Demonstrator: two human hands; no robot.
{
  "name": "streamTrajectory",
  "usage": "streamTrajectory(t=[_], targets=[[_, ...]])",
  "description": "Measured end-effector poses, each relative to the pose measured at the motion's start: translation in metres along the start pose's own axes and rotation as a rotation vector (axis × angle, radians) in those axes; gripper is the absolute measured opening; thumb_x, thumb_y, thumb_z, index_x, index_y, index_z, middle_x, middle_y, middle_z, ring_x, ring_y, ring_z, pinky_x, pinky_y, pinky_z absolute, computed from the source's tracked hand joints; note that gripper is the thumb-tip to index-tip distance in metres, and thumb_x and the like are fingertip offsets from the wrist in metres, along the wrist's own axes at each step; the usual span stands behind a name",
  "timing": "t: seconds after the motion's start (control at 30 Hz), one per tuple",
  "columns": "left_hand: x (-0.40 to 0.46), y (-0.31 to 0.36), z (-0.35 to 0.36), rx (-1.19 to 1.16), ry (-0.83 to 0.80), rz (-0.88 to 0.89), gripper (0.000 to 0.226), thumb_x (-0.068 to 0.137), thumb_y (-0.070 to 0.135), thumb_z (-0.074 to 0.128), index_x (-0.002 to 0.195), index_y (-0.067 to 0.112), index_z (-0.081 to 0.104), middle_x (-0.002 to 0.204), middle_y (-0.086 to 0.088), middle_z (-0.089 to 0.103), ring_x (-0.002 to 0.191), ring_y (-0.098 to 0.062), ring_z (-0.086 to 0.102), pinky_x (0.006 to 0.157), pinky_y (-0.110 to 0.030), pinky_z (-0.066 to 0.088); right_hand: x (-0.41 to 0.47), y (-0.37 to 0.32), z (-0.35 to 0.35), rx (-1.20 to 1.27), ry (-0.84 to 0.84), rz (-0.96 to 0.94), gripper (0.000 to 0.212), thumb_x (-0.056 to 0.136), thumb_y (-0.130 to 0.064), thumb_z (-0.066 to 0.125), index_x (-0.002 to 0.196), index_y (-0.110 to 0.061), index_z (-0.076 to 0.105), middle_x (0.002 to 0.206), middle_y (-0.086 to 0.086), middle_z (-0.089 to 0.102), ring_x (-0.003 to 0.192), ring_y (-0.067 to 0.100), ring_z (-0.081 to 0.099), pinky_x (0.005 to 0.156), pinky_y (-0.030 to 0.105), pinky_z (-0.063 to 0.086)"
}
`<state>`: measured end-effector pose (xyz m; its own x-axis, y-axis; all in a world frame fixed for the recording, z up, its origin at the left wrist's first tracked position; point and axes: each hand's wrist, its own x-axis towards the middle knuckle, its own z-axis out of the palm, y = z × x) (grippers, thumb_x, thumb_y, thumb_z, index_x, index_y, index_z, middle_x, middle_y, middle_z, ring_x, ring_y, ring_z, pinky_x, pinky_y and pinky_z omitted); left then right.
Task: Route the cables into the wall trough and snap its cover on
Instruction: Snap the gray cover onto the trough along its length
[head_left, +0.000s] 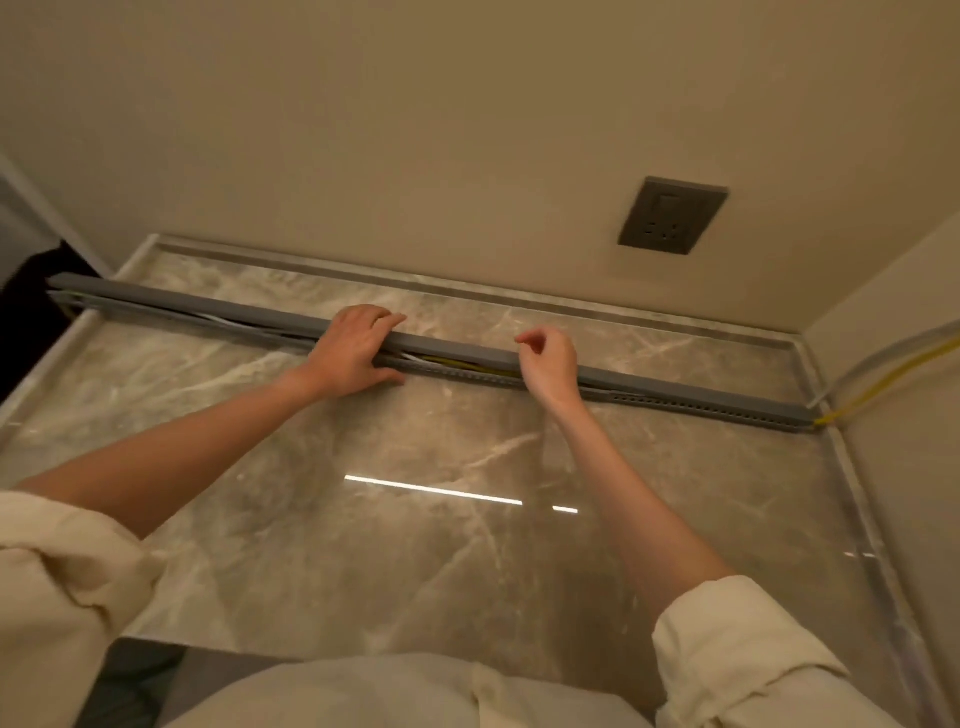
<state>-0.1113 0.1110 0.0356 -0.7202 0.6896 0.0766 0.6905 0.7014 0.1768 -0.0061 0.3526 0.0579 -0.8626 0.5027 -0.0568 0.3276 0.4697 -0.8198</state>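
A long grey slotted cable trough (701, 407) lies across the marble counter (415, 519), running from the left edge to the right wall. Its grey cover (208, 306) rests along the top and gapes at the middle, where a white and a yellow cable (457, 364) show inside. My left hand (353, 349) grips the cover and trough near the middle, fingers over the top and thumb on the front. My right hand (548, 364) hovers just right of it above the cover, fingers curled and empty. At the right end the yellow cable (883, 382) and a white one leave the trough and climb the side wall.
A dark wall socket (672, 215) sits in the back wall above the counter. A raised stone lip borders the counter at the back and sides. The side wall closes the right end. A dark gap lies off the counter's left edge.
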Motion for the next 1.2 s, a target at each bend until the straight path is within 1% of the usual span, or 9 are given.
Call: streamTrajectory(t=[0.17, 0.3, 0.4, 0.57, 0.7, 0.8, 0.97, 1.1, 1.2], targets=[[-0.022, -0.055, -0.016, 0.004, -0.017, -0.062, 0.077, 0.073, 0.044, 0.074, 0.134, 0.009, 0.043, 0.130, -0.016, 0.053, 0.123, -0.034, 0.044, 0.107, -0.045, 0.031, -0.009, -0.032, 0.056, -0.166, -0.121, -0.235, 0.017, 0.089, -0.002, 0.051, 0.101, -0.008, 0.062, 0.108, 0.009, 0.054, 0.103, 0.022, 0.053, 0.093, 0.031, 0.045], [-0.039, -0.092, -0.029, -0.011, -0.019, -0.091, 0.071, 0.075, 0.039, 0.074, 0.132, 0.009, 0.046, 0.131, -0.015, 0.053, 0.124, -0.033, 0.045, 0.108, -0.044, 0.030, -0.009, -0.056, 0.100, -0.325, -0.261, -0.437, 0.029, 0.091, -0.012, 0.057, 0.119, -0.008, 0.055, 0.123, 0.011, 0.054, 0.118, 0.024, 0.048, 0.101, 0.035, 0.040], [-0.048, -0.118, -0.038, -0.011, -0.044, -0.073, 0.063, 0.078, 0.037, 0.073, 0.129, 0.009, 0.049, 0.126, -0.013, 0.057, 0.120, -0.031, 0.049, 0.105, -0.044, 0.033, -0.005, -0.074, 0.127, -0.497, -0.383, -0.540, 0.041, 0.093, -0.025, 0.056, 0.129, -0.010, 0.048, 0.129, 0.011, 0.053, 0.118, 0.027, 0.049, 0.103, 0.041, 0.040], [-0.049, -0.152, -0.048, 0.005, -0.093, -0.070, 0.051, 0.081, 0.037, 0.069, 0.122, 0.011, 0.055, 0.118, -0.008, 0.064, 0.111, -0.028, 0.056, 0.100, -0.041, 0.036, 0.005, -0.087, 0.149, -0.582, -0.413, -0.540, 0.030, 0.096, -0.027, 0.051, 0.118, -0.007, 0.055, 0.111, 0.013, 0.059, 0.103, 0.029, 0.055, 0.089, 0.040, 0.045], [-0.046, -0.166, -0.055, -0.018, -0.121, -0.072, 0.048, 0.079, 0.044, 0.069, 0.113, 0.012, 0.060, 0.104, -0.008, 0.069, 0.096, -0.027, 0.061, 0.088, -0.041, 0.045, 0.011, -0.086, 0.151, -0.591, -0.398, -0.555, 0.028, 0.095, -0.028, 0.053, 0.114, -0.008, 0.057, 0.109, 0.011, 0.059, 0.099, 0.027, 0.057, 0.081, 0.038, 0.048], [-0.044, -0.171, -0.054, -0.049, -0.117, -0.054, 0.046, 0.076, 0.045, 0.071, 0.106, 0.011, 0.063, 0.095, -0.008, 0.069, 0.089, -0.027, 0.061, 0.081, -0.041, 0.047, 0.013, -0.084, 0.151, -0.612, -0.394, -0.581, 0.029, 0.095, -0.030, 0.052, 0.114, -0.008, 0.056, 0.107, 0.011, 0.060, 0.096, 0.028, 0.058, 0.078, 0.038, 0.048], [-0.044, -0.174, -0.051, -0.109, -0.095, -0.086, 0.046, 0.073, 0.046, 0.074, 0.104, 0.013, 0.063, 0.094, -0.006, 0.066, 0.089, -0.024, 0.058, 0.079, -0.040, 0.048, 0.013, -0.082, 0.148, -0.590, -0.393, -0.591, 0.030, 0.095, -0.032, 0.051, 0.115, -0.010, 0.056, 0.107, 0.009, 0.062, 0.094, 0.027, 0.060, 0.075, 0.035, 0.045], [-0.046, -0.173, -0.047, -0.106, -0.048, -0.099, 0.043, 0.073, 0.047, 0.073, 0.101, 0.015, 0.066, 0.092, -0.004, 0.067, 0.088, -0.022, 0.058, 0.075, -0.037, 0.048, 0.016, -0.080, 0.146, -0.556, -0.429, -0.589, 0.030, 0.091, -0.034, 0.057, 0.113, -0.013, 0.060, 0.103, 0.005, 0.064, 0.091, 0.023, 0.059, 0.069, 0.030, 0.043], [-0.049, -0.173, -0.044, -0.124, 0.001, -0.118, 0.040, 0.073, 0.046, 0.073, 0.099, 0.015, 0.069, 0.092, -0.003, 0.070, 0.087, -0.022, 0.059, 0.074, -0.039, 0.050, 0.020, -0.079, 0.148, -0.520, -0.463, -0.536, 0.032, 0.087, -0.038, 0.063, 0.109, -0.015, 0.061, 0.100, 0.003, 0.063, 0.089, 0.021, 0.058, 0.069, 0.029, 0.042]])
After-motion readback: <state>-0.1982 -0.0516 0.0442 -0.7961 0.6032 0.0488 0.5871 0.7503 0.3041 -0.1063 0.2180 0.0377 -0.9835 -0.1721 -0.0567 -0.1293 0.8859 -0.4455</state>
